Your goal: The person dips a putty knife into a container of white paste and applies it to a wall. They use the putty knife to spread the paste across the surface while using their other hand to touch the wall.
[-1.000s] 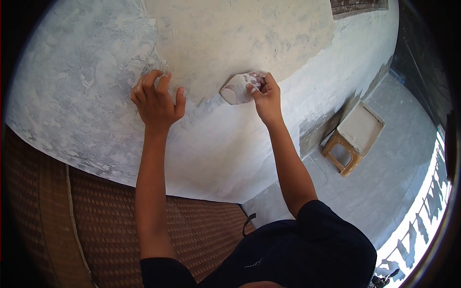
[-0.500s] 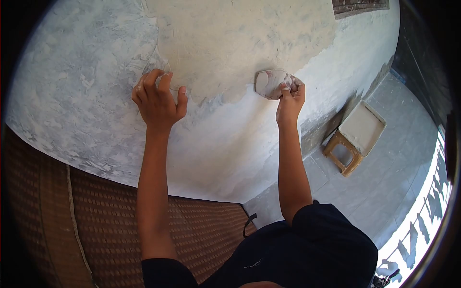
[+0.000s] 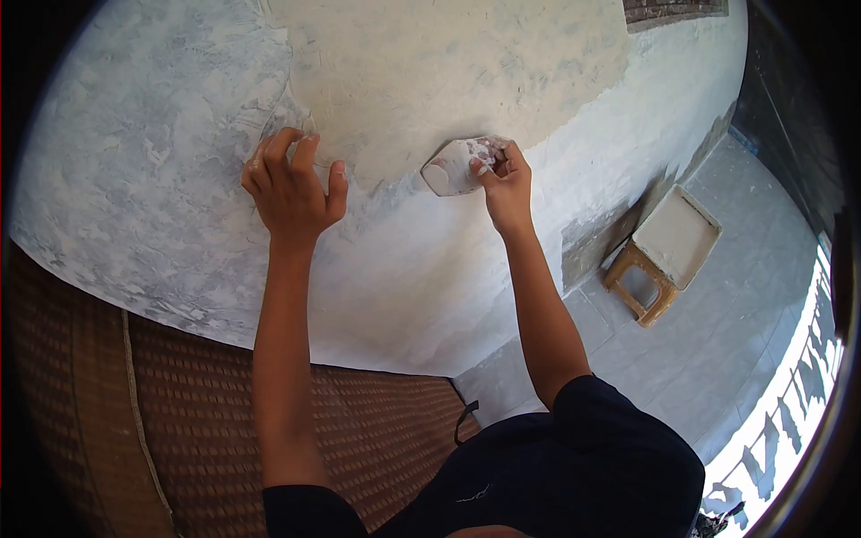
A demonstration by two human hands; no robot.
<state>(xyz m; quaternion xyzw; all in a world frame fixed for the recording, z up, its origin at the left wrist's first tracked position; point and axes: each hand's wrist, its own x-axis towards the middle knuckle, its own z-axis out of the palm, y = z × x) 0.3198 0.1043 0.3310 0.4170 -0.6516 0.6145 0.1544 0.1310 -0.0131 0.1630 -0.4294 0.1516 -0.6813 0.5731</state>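
My right hand (image 3: pixel 508 184) pinches a flat putty scraper (image 3: pixel 451 169) between thumb and fingers. Whitish putty smears the scraper's face, and its far edge lies against the wall (image 3: pixel 377 260). The blade sits along the lower border of a cream-coloured putty patch (image 3: pixel 430 81). To the left, my left hand (image 3: pixel 291 188) rests at the wall with bent, spread fingers. Its fingertips are near the patch's left edge, where grey-white mottled plaster begins. Pale putty marks its knuckles. I see nothing held in it, though the palm side is hidden.
A putty-filled tray (image 3: pixel 679 238) rests on a brown plastic stool (image 3: pixel 641 285) on the grey tiled floor (image 3: pixel 717 332) at right. Brown woven matting (image 3: pixel 206 403) lies below the wall at left. A vent-like recess (image 3: pixel 673 11) is set in the wall at upper right.
My right hand has slid the scraper leftward along the wall and slightly down, its blade now turned more to the left. My left hand has barely shifted.
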